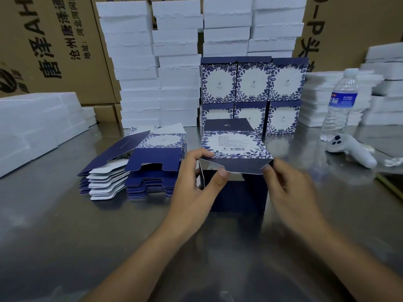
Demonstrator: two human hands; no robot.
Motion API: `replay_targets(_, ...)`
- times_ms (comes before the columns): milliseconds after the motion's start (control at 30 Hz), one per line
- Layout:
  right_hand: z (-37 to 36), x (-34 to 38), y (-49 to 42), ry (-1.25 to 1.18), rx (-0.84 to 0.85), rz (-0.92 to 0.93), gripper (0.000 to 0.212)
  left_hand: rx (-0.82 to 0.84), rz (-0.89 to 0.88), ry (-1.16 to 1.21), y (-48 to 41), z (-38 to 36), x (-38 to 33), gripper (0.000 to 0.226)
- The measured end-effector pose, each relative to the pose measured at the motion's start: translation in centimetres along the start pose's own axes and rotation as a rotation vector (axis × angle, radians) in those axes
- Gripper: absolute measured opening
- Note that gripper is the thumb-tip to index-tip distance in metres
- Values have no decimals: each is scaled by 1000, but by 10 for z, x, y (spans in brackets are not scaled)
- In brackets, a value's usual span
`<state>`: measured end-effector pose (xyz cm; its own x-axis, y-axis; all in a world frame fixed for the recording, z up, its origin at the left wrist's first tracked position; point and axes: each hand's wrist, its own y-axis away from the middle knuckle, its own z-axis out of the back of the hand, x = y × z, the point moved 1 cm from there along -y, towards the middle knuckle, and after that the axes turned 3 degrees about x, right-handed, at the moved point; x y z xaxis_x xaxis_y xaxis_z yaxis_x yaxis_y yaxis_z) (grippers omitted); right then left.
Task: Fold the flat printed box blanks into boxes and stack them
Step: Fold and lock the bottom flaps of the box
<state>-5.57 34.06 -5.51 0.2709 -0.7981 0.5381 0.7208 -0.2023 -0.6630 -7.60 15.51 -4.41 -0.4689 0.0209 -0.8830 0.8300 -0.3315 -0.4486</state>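
Observation:
A half-formed blue-and-white floral box point(234, 147) stands on the steel table in the middle. My left hand point(196, 182) pinches its near flap at the left corner, thumb under the edge. My right hand point(287, 182) pinches the same dark-blue flap at the right corner. A pile of flat printed box blanks point(139, 164) lies to the left of my left hand. Behind the box, finished boxes point(253, 94) stand stacked in two rows of three.
Tall stacks of white foam blocks point(157, 62) fill the back, with more foam at the left point(32, 131) and right point(327, 99). A water bottle point(340, 105) and a white controller point(351, 150) sit at the right. Brown cartons line the wall.

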Motion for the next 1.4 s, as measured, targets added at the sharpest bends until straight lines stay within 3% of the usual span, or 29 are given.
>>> replay_targets(100,1,-2,1,-30,88,0,38,-15,21,15,-2,2,0,40)
replay_targets(200,3,-3,3,88,226,20,43,-33,33,-3,-3,5,-1,39)
replay_targets(367,5,-2,2,292,226,65,45,-37,43,-3,-3,4,1,40)
replay_targets(533,5,-2,0,335,227,50,40,-38,32,-9,-3,1,1,35)
replay_targets(767,1,-9,4,384,464,-35,41,-59,37,-39,-3,2,2,40)
replay_targets(1000,0,-9,3,429,424,-40,41,-53,42,-72,-4,1,3,39)
replay_targets(1167,0,-14,4,409,555,-57,37,-75,67,-33,-5,3,1,44)
replay_targets(1267,-1,-12,5,395,580,-62,35,-88,71,-7,-6,5,1,35)
replay_targets(1400,1,-11,3,384,537,-70,37,-102,65,14,-7,6,0,47)
